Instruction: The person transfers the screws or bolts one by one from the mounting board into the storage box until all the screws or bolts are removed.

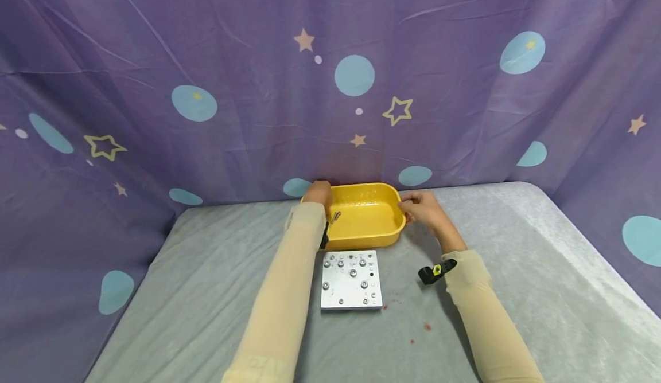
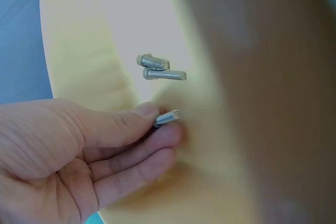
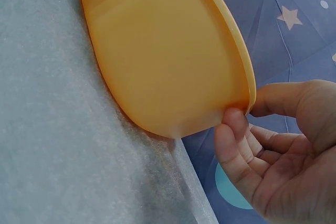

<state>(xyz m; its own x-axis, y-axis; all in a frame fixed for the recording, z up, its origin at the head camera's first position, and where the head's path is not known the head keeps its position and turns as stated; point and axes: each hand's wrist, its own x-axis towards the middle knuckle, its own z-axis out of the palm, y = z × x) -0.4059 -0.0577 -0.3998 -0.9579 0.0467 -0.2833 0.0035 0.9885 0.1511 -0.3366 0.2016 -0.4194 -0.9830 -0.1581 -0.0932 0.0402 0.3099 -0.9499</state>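
Observation:
A yellow tray (image 1: 366, 219) sits at the back of the table. My left hand (image 1: 318, 192) reaches over its left end. In the left wrist view that hand (image 2: 110, 145) pinches a small silver bolt (image 2: 169, 117) between thumb and fingers; its head is hidden by the fingertips. Two more bolts (image 2: 167, 74) lie together on the tray floor just beyond. At the tray's right end, my right hand (image 1: 424, 208) holds the rim. The right wrist view shows this hand's (image 3: 289, 156) thumb and fingers pinching the tray's rim (image 3: 251, 85).
In front of the tray lies a square metal plate (image 1: 345, 285) with several bolts and holes in its top. A purple curtain (image 1: 248, 85) hangs right behind the table's far edge. Grey cloth (image 1: 232, 268) covers the table, with small red spots near the plate.

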